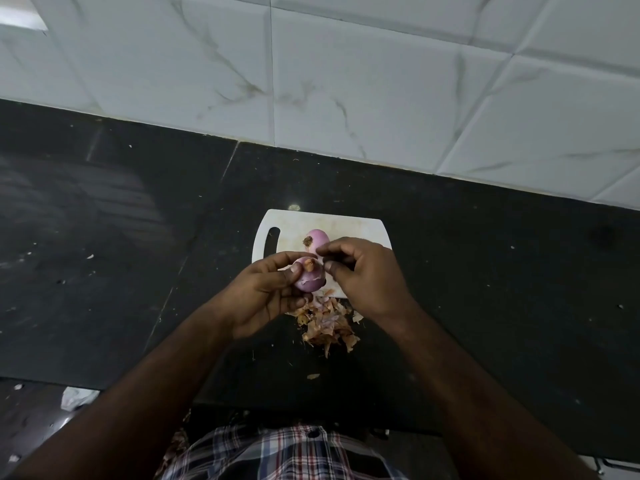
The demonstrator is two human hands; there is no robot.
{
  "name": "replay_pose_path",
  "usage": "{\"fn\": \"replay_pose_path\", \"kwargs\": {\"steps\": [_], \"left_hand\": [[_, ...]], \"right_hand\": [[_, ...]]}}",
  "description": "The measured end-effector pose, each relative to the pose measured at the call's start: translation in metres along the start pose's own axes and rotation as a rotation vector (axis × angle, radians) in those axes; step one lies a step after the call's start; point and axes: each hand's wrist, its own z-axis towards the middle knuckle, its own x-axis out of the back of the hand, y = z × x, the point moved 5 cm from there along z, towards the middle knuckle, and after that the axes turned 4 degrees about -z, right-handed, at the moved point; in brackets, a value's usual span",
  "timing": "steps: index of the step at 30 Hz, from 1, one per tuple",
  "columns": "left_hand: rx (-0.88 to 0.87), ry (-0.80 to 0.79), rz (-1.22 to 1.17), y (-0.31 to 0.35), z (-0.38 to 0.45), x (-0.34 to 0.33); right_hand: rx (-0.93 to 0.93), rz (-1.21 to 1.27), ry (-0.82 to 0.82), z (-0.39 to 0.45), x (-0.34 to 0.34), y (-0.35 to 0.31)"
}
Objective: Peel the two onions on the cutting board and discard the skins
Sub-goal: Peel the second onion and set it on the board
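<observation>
Onion (309,279) half-hidden between hands, board's (349,226) near edge covered.

This is a home kitchen. A dark polished stone bench (104,237) runs across the middle of the frame and meets a wall of white marble-veined tiles (346,81) that fills the upper half. At the centre lie a white plastic cutting board (349,226) with a handle slot, a peeled purple onion (317,240) on it, and a heap of dry onion skins (329,327) on the stone just below the board, all marks of everyday cooking.
</observation>
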Motion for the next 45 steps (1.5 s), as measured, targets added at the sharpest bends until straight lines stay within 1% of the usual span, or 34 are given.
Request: {"fn": "replay_pose_path", "kwargs": {"steps": [2,3,5,7,9,11,12,15,16,18,21,23,25,26,28,30,31,34,35,38,40,42,43,45], "left_hand": [[0.016,-0.029,-0.005,-0.001,-0.002,0.0],[0.017,-0.032,-0.015,-0.001,-0.002,0.0],[0.008,-0.015,-0.05,0.0,-0.003,0.0],[-0.007,0.004,-0.069,0.001,-0.003,0.001],[-0.02,0.024,-0.066,0.002,-0.003,0.002],[-0.035,0.033,-0.061,0.002,-0.002,0.001],[-0.039,0.035,-0.062,0.002,-0.001,0.0],[-0.039,0.048,-0.058,0.001,-0.001,-0.002],[-0.044,0.054,-0.051,0.0,-0.001,0.0],[-0.063,0.077,-0.036,0.0,-0.001,0.001],[-0.139,0.173,0.017,0.0,0.0,0.003],[-0.191,0.244,0.076,0.002,0.0,0.006],[-0.206,0.286,0.101,0.003,0.001,0.009],[-0.203,0.292,0.074,0.003,0.001,0.009],[-0.189,0.285,-0.029,0.002,0.0,0.011],[-0.154,0.27,-0.111,0.0,-0.002,0.013],[-0.135,0.263,-0.146,-0.001,-0.002,0.015],[-0.089,0.243,-0.199,-0.004,-0.002,0.019],[-0.081,0.233,-0.185,-0.003,-0.002,0.018],[-0.069,0.187,-0.111,-0.004,0.0,0.012],[-0.073,0.147,-0.02,-0.005,0.002,0.009],[-0.104,0.134,0.146,-0.004,0.004,0.006],[-0.131,0.134,0.221,-0.004,0.004,0.005],[-0.186,0.154,0.296,0.0,0.004,0.001]], "right_hand": [[0.017,-0.108,0.029,0.003,0.003,0.002],[-0.003,-0.102,0.025,0.004,0.006,0.005],[-0.057,-0.075,-0.036,0.004,0.007,0.011],[-0.064,-0.097,-0.108,0.0,0.004,0.011],[-0.037,-0.019,-0.112,-0.005,0.001,0.006],[0.023,0.082,-0.082,-0.009,-0.003,-0.002],[0.055,0.088,-0.061,-0.01,-0.006,-0.005],[0.108,-0.024,0.04,-0.013,-0.008,-0.007],[0.108,-0.077,0.049,-0.014,-0.011,-0.008],[0.091,-0.17,0.021,-0.017,-0.017,-0.007],[0.037,-0.225,-0.026,-0.021,-0.027,-0.009],[0.009,-0.166,-0.09,-0.025,-0.035,-0.014],[-0.019,-0.026,-0.142,-0.028,-0.039,-0.019],[-0.047,0.051,-0.143,-0.028,-0.037,-0.021],[-0.119,0.174,-0.086,-0.025,-0.026,-0.014],[-0.174,0.218,-0.059,-0.023,-0.012,0.004],[-0.189,0.192,-0.099,-0.023,-0.008,0.014],[-0.141,-0.108,-0.32,-0.029,-0.01,0.035],[-0.136,-0.14,-0.319,-0.029,-0.01,0.039],[-0.19,0.003,-0.115,-0.024,-0.003,0.034],[-0.194,0.109,-0.121,-0.021,-0.009,0.023],[-0.173,0.163,-0.169,-0.017,-0.022,0.016],[-0.175,0.204,-0.167,-0.016,-0.027,0.015],[-0.252,0.443,-0.108,-0.014,-0.033,0.02]]}}
